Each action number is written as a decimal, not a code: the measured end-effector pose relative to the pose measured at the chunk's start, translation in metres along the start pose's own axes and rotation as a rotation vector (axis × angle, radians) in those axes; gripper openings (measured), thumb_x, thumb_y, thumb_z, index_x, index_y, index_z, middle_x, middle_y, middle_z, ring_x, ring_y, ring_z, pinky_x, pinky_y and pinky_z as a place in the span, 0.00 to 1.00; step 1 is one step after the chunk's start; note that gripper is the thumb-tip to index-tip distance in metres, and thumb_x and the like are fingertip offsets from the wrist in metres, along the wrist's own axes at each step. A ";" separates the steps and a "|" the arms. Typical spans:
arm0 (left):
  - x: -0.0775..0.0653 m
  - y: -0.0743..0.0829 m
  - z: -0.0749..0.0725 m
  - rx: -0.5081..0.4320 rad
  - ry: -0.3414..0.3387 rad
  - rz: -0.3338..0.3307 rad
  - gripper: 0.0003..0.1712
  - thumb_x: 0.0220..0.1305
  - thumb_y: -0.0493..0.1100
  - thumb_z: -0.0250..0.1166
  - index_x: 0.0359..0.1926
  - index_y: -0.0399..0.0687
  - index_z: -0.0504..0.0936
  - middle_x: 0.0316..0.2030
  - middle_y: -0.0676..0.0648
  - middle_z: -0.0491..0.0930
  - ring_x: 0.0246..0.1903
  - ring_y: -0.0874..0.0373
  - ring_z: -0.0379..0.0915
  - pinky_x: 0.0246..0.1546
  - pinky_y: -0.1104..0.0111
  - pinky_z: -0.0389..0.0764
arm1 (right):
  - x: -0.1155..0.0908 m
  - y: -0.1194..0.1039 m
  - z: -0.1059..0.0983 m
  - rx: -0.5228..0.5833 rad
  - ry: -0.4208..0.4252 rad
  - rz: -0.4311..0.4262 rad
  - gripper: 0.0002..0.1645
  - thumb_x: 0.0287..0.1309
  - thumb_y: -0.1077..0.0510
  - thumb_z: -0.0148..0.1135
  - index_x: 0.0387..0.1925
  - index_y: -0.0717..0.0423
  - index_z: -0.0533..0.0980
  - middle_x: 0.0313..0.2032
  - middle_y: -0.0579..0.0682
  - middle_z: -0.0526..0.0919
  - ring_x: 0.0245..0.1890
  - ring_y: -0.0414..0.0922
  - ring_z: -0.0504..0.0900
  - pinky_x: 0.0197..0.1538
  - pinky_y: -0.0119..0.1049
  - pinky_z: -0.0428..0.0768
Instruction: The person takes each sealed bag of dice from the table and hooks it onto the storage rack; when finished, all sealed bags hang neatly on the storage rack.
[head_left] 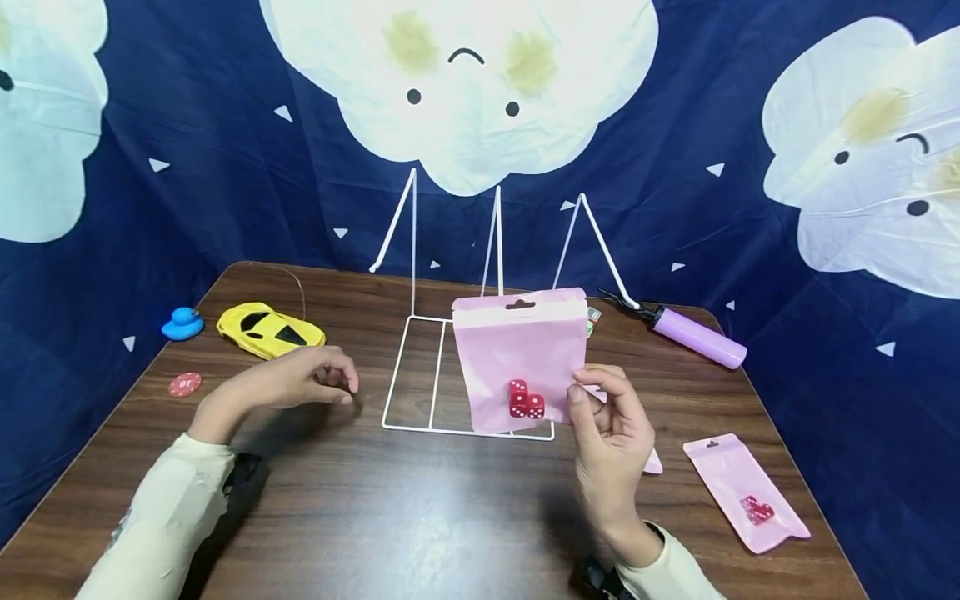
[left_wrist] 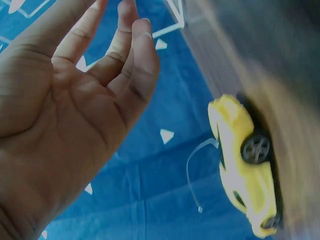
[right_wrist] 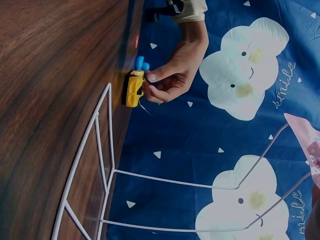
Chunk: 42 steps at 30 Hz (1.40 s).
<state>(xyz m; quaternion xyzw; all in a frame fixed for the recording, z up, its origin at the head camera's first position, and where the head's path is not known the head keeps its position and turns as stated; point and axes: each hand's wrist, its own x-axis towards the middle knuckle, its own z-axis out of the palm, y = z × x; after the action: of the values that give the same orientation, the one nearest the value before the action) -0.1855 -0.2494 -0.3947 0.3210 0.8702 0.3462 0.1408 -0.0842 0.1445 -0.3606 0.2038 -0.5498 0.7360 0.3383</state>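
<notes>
My right hand point(head_left: 615, 446) pinches the lower right edge of a pink hang-hole pouch point(head_left: 487, 354) between thumb and fingers. Several red dice point(head_left: 519, 400) show on its front. The pouch is held upright before a white wire display rack point(head_left: 413, 250) with three uprights, hiding part of it. In the right wrist view only a piece of the pouch point(right_wrist: 306, 137) shows at the edge. Over the table near a yellow toy car point(head_left: 270, 329), my left hand point(head_left: 303, 379) hovers with loosely bent fingers. Its palm point(left_wrist: 70, 115) holds nothing in the left wrist view.
Another pink pouch point(head_left: 742, 492) with red dice lies at the right; one more is mostly hidden behind my right hand. A purple hand pump point(head_left: 697, 336) lies at the back right. A blue duck point(head_left: 183, 324) and red chip point(head_left: 185, 384) are at the left edge.
</notes>
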 end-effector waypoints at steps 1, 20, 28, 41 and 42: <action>-0.003 0.000 -0.003 0.008 0.009 -0.003 0.06 0.68 0.39 0.76 0.42 0.49 0.86 0.38 0.55 0.80 0.38 0.61 0.73 0.40 0.65 0.78 | -0.001 0.000 0.001 -0.002 0.000 0.007 0.08 0.67 0.80 0.59 0.47 0.84 0.75 0.45 0.54 0.82 0.35 0.38 0.84 0.38 0.25 0.84; -0.028 -0.002 -0.033 0.088 0.139 0.090 0.14 0.63 0.32 0.77 0.41 0.55 0.86 0.39 0.58 0.82 0.38 0.66 0.76 0.39 0.67 0.82 | -0.006 0.012 0.020 0.038 -0.055 0.033 0.10 0.68 0.79 0.60 0.49 0.84 0.75 0.46 0.52 0.81 0.40 0.38 0.83 0.42 0.25 0.82; -0.032 -0.001 -0.035 0.114 0.159 0.110 0.16 0.61 0.31 0.78 0.43 0.55 0.87 0.40 0.55 0.83 0.39 0.64 0.76 0.40 0.67 0.82 | -0.007 0.016 0.029 0.057 -0.068 0.042 0.12 0.70 0.76 0.62 0.49 0.85 0.73 0.46 0.52 0.81 0.36 0.37 0.82 0.39 0.24 0.82; -0.031 0.005 -0.036 0.126 0.138 -0.008 0.12 0.64 0.34 0.78 0.43 0.52 0.86 0.42 0.55 0.82 0.42 0.63 0.75 0.44 0.66 0.83 | -0.008 0.024 0.055 0.092 -0.118 0.057 0.11 0.69 0.80 0.58 0.50 0.83 0.73 0.48 0.50 0.80 0.31 0.35 0.78 0.32 0.22 0.75; -0.031 0.005 -0.036 0.126 0.135 -0.018 0.11 0.64 0.34 0.78 0.43 0.51 0.86 0.42 0.55 0.82 0.41 0.62 0.75 0.44 0.65 0.82 | -0.008 0.024 0.057 0.086 -0.118 0.058 0.11 0.68 0.80 0.57 0.50 0.83 0.72 0.48 0.49 0.80 0.30 0.35 0.78 0.31 0.22 0.75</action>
<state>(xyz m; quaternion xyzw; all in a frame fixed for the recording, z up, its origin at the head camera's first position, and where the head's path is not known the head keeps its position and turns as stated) -0.1767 -0.2857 -0.3646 0.2972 0.9007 0.3104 0.0643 -0.0998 0.0841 -0.3645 0.2451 -0.5422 0.7553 0.2747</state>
